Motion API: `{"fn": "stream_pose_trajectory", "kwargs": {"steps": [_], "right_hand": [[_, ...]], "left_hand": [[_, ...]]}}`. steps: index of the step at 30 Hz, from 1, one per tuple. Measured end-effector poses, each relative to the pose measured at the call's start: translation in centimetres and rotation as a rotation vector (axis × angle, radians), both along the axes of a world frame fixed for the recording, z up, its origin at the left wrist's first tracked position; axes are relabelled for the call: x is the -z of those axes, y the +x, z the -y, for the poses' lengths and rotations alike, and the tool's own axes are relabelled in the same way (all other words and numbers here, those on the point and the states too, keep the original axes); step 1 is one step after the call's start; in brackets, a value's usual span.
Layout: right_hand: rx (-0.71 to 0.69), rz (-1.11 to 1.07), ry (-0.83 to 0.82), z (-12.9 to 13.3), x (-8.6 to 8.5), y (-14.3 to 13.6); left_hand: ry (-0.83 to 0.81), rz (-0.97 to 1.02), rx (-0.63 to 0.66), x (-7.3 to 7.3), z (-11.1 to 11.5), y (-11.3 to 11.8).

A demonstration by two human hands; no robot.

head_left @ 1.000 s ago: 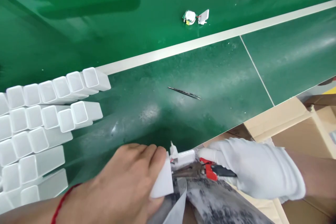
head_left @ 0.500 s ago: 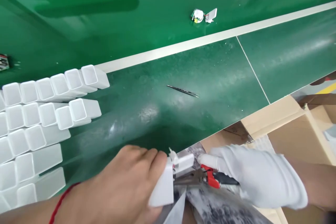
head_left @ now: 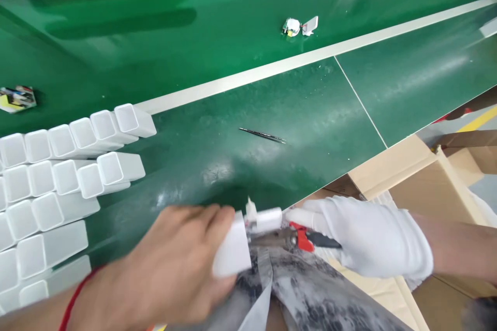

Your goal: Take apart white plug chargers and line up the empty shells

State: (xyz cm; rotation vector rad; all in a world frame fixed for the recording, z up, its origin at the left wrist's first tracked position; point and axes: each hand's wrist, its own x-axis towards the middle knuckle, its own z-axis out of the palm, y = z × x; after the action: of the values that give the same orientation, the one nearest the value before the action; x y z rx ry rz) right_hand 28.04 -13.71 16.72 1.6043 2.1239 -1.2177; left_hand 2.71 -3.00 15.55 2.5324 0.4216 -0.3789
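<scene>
Since the earlier frame, the board (head_left: 18,98) at far left has slid further into view. Bare left hand (head_left: 178,264) clasps white housing (head_left: 233,252) low over the lap; gloved right hand (head_left: 365,238) is wrapped round red-handled pliers (head_left: 304,238) at its right side. Best: brace housing, keep tips off its wall. Plier tips unclear; left fingertips mostly hidden.

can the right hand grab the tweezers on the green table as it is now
Probably not as it stands: the gloved right hand is gripping the red-handled tool. It likely must release that first, though nothing visible blocks its way to the tweezers.
</scene>
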Motion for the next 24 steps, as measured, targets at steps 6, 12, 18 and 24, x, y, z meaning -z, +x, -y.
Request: {"fn": "stream_pose_trajectory", "kwargs": {"steps": [6, 12, 18, 24], "right_hand": [[-0.014, -0.142, -0.092, -0.2, -0.1, 0.4], [-0.023, -0.099, -0.048, -0.6, 0.1, 0.6], [-0.205, 0.266, 0.235, -2.2, 1.7, 0.1], [-0.214, 0.252, 0.115, -4.7, 1.5, 1.6]], "left_hand": [[-0.051, -0.042, 0.077, -0.1, 0.3, 0.2], [0.007, 0.005, 0.035, 0.8, -0.1, -0.2], [0.129, -0.112, -0.043, 2.8, -2.0, 1.1], [0.026, -0.205, -0.238, 2.8, -3.6, 1.4]]}}
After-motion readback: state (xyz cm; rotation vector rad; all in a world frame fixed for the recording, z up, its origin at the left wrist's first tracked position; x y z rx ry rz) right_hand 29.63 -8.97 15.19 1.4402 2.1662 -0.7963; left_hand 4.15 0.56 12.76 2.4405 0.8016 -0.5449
